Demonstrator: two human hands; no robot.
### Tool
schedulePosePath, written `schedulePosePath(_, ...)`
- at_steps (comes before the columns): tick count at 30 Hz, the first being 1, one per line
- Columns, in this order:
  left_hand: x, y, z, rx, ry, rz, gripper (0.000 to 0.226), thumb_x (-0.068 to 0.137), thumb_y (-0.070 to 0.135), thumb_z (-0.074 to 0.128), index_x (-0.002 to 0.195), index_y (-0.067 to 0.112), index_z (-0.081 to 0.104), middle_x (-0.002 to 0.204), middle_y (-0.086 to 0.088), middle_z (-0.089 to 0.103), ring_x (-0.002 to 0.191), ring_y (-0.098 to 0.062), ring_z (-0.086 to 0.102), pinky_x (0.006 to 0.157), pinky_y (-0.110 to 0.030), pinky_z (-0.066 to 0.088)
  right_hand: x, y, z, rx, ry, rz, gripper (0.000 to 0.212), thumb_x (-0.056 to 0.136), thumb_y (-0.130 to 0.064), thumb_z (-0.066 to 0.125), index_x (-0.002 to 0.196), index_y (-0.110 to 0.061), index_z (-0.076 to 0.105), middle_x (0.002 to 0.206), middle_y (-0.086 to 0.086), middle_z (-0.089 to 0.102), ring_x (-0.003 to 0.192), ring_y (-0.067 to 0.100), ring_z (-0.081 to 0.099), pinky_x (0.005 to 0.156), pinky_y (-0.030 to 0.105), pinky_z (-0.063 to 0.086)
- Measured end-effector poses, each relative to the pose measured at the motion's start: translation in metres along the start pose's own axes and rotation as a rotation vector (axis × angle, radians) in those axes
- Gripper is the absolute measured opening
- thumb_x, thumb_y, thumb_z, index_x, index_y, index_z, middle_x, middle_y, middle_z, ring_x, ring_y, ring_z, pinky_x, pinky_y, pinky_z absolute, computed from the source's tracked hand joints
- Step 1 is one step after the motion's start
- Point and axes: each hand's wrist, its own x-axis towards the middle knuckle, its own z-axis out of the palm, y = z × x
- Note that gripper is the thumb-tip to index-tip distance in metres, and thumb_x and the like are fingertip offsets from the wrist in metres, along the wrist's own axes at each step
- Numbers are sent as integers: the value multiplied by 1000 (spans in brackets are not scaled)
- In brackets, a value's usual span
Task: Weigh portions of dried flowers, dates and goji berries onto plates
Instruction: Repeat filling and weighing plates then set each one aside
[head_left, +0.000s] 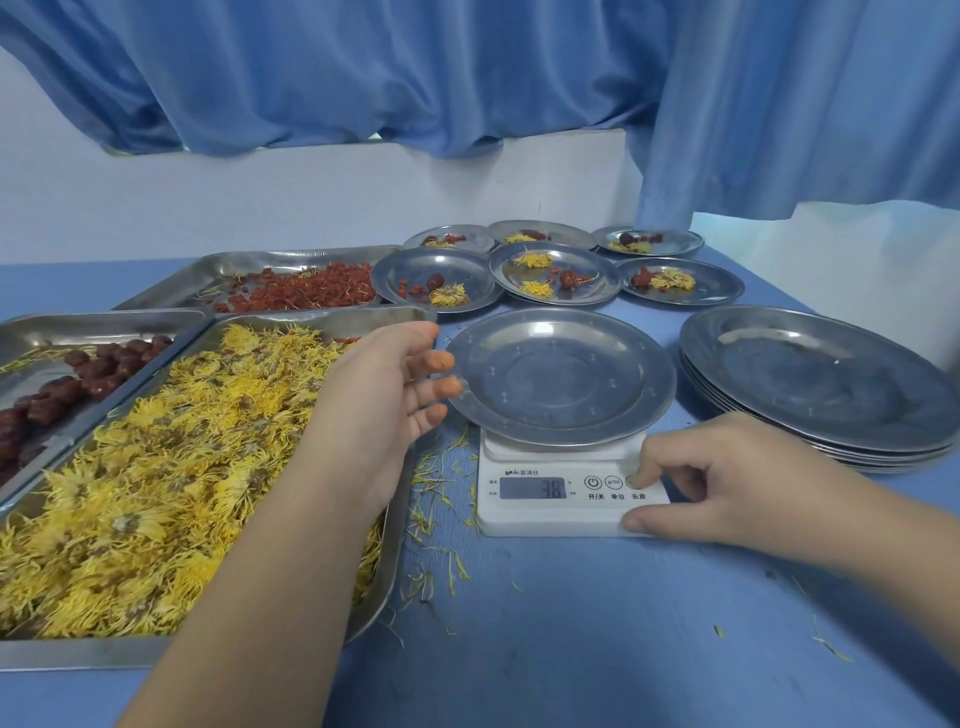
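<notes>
Scale (566, 488) read 38 under an empty plate (561, 376); right hand (727, 478), fingers curled, pressed its button; left hand (387, 387) was spread beside the plate.

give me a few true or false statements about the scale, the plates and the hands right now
1. The plate on the scale is empty. True.
2. The right hand is picking up flowers. False: a finger is at the scale's rightmost button.
3. The scale's display is blank. False: it shows digits.
4. Six filled plates sit behind the scale. True.
5. The left hand holds a date. False: it is open, empty, beside the plate's rim over the flower tray.
</notes>
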Motion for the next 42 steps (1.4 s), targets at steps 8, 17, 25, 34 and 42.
schedulePosePath(8,0,-1,0,4,-14,6,17,94,21,54,108,15,63,61,6,63,54,-11,61,58,-26,45,1,3,4,-21,62,-39,34,67,-66,62,79,-33,63,61,-24,55,54,7,48,52,26,41)
schedulePosePath(17,4,-2,0,23,6,6,16,95,21,54,107,16,64,60,6,63,54,-12,61,59,-26,46,0,5,-1,-50,286,-236,24,87,-42,57,69,-29,65,56,-14,50,54,4,47,51,32,46)
schedulePosePath(25,0,3,2,-14,-31,-51,11,94,21,57,102,17,62,64,5,63,58,-13,61,58,-26,46,21,-25,-11,191,706,-42,19,84,-34,61,65,-29,56,62,-6,57,57,10,49,52,15,35)
schedulePosePath(34,-12,17,-4,-15,-69,104,12,95,21,56,101,17,65,74,3,64,59,-12,59,60,-26,45,48,-65,26,-90,700,11,55,67,4,68,56,-23,21,45,-4,27,45,23,30,44,33,37)
schedulePosePath(42,-23,48,-71,910,5,265,22,93,34,51,88,21,67,81,0,70,64,-17,66,56,-30,53,41,-63,34,-115,736,-118,65,72,4,72,60,-27,15,47,-8,17,44,22,24,40,32,36)
